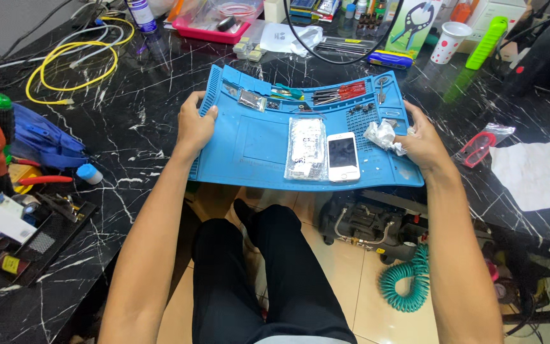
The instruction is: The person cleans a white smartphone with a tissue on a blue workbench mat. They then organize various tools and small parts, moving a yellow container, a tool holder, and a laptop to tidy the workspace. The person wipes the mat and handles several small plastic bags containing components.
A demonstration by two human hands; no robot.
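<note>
- Blue silicone repair mat w/ moulded compartments was the landmark; its near edge overhung the black white-veined marble worktop, above the person's lap.
- Left hand gripped the mat's left edge, thumb on top, fingers curled under.
- Right hand gripped the mat's right edge, fingers closed round it; touching a crumpled white tissue wad at that edge.
- White smartphone lay face up near the mat's front edge, right of centre.
- Clear plastic bag w/ white part inside lay just left of the phone, touching or nearly so; cannot tell which.
- Red-handled screwdrivers & tweezers sat in the mat's back trays.
- Small silver foil pouch sat in the mat's back-left tray.
- Yellow coiled cable lay well left & behind the mat.
- White paper cup w/ red dots stood behind the mat's right corner.
- Teal coiled air hose lay on the floor below the mat's right side.
</note>
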